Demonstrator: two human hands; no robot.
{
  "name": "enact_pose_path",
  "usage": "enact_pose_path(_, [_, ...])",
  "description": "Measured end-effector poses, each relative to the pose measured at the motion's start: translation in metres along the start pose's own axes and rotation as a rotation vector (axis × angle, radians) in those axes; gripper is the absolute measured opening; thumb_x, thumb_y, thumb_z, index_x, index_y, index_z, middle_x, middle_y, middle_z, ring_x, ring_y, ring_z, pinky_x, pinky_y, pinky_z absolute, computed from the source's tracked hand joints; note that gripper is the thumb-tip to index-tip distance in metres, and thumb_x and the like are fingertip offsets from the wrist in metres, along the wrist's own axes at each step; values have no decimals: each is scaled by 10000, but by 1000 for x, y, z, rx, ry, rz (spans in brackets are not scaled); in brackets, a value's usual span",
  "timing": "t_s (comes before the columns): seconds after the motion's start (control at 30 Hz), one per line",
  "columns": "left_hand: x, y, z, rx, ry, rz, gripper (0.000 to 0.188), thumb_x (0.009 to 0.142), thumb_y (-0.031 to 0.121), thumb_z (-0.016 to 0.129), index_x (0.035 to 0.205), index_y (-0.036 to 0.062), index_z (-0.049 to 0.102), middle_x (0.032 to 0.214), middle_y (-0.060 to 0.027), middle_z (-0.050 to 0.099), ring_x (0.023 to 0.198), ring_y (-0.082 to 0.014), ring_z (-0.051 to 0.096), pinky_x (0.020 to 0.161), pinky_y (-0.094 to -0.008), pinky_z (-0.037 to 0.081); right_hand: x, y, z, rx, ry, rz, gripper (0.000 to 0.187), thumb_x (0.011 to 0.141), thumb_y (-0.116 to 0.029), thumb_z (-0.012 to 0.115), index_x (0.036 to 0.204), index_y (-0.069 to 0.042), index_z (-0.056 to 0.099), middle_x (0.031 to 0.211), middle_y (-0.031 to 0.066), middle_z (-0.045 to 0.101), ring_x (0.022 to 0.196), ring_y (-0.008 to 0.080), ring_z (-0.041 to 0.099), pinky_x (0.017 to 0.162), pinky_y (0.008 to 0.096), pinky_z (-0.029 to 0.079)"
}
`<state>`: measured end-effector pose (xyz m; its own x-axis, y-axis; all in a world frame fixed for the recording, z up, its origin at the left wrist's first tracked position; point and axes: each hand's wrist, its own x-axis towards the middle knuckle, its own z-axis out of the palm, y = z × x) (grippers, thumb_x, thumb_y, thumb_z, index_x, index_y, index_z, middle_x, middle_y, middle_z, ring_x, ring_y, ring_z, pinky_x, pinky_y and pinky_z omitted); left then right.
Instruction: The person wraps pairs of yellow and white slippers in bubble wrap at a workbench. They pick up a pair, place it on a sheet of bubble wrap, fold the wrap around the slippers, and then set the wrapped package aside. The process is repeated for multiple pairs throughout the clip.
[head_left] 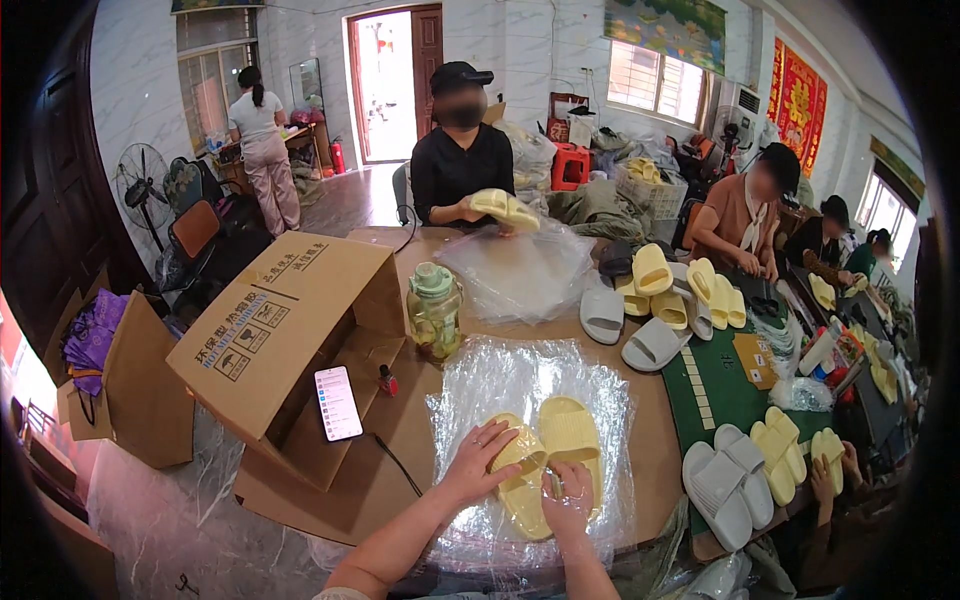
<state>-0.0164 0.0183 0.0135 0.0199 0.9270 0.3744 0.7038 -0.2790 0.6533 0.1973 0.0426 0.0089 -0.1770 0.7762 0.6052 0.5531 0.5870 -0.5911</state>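
A pair of pale yellow slippers lies side by side on a stack of clear plastic bags [470,378] before me. My left hand [480,462] grips the strap of the left slipper [527,505], its fingers laid over the top. Lower down, my right hand [568,498] has its fingers bent against the right slipper [568,422], around its strap; that hand covers part of the slipper.
On the left stand a carton [285,300], a phone [338,404], a small red bottle [388,380] and a green-lidded bottle [434,312]. Grey slippers [655,345] and yellow ones lie on the right. Across the table, a person [462,165] holds yellow slippers [505,208]; other people work at right.
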Motion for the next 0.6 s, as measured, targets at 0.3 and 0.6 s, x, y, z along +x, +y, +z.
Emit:
enact_pose_path(0.3, [2, 0, 2, -49, -18, -57, 680, 892, 477, 691, 1458, 136, 530, 1515, -180, 475, 1456, -375, 358, 1221, -511, 215, -21, -5, -20, 47, -10, -198, 243, 758, -29, 770, 984, -107, 723, 957, 88, 658, 889, 297, 639, 727, 408, 551])
enact_pose_path(0.6, [2, 0, 1, -37, -33, -40, 654, 886, 416, 703, 1452, 139, 527, 1524, -159, 462, 1449, -366, 369, 1217, -525, 225, -7, -72, -154, 842, -971, 182, 139, 934, -54, 698, 1063, -29, 743, 964, 84, 740, 846, 156, 686, 708, 282, 520])
